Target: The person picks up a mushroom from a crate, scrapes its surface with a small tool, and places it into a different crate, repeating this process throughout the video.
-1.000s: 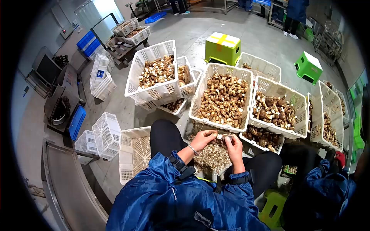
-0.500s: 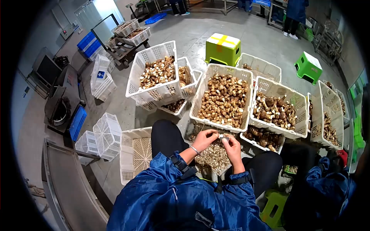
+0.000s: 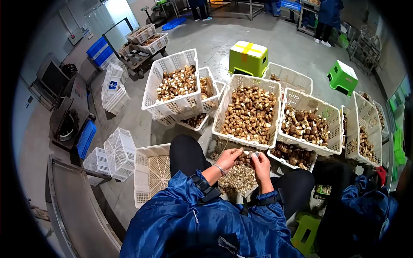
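Observation:
My left hand point(image 3: 229, 159), with a bracelet at the wrist, is closed in a pinch on a small mushroom point(image 3: 245, 158) with pale and brown parts. Close on its right, my right hand point(image 3: 261, 167) has its fingers bent around the mushroom's other side. Something small and greyish shows by the right thumb; I cannot make out what it is. Beneath both hands, between my knees, lies a heap of pale and brown trimmings point(image 3: 237, 178). Just beyond stands a white crate point(image 3: 217, 124) full of small brown-and-white mushrooms point(image 3: 248, 114).
A crate point(image 3: 333, 148) of longer-stemmed mushrooms stands right, above another crate. Stacked mushroom crates point(image 3: 172, 105) stand ahead left. A white crate point(image 3: 142, 189) sits by my left knee. Green stools point(image 3: 247, 60) stand beyond. At my right is a person in a blue sleeve point(image 3: 365, 202).
My hands stay together over the trimmings, with the fingers slightly shifted around the mushroom. The right thumb has moved a little up and right. The whole view has tilted slightly.

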Demonstrator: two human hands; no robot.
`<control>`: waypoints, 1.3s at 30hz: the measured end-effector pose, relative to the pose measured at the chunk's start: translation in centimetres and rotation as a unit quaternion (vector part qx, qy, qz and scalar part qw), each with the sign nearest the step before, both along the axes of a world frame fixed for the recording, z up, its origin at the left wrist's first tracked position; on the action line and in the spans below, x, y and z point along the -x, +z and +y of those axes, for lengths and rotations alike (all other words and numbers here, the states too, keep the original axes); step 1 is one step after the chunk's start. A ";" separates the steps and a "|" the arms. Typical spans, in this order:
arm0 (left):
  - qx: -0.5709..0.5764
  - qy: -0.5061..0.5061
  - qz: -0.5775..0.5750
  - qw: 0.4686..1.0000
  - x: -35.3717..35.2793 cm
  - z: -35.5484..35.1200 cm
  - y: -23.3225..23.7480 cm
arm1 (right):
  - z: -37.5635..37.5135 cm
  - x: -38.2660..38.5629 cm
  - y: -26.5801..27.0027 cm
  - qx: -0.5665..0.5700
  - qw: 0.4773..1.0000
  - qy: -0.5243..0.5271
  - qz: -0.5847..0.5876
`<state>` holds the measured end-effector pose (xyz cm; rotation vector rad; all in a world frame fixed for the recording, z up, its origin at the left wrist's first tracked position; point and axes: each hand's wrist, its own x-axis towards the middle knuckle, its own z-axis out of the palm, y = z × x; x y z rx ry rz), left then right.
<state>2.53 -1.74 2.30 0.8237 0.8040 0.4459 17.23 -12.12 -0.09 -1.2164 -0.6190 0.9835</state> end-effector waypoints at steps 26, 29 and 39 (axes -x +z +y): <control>0.078 0.056 -0.026 0.995 0.1 -0.2 -2.5 | 0.0 0.3 -0.8 -0.004 0.995 -0.017 -0.100; 0.063 0.071 -0.014 0.995 -0.1 -0.5 -1.3 | -0.1 0.9 0.4 0.005 0.992 -0.045 -0.114; -0.216 -0.004 0.073 0.974 0.7 -0.8 0.5 | -0.6 0.4 0.8 0.017 0.985 -0.009 -0.171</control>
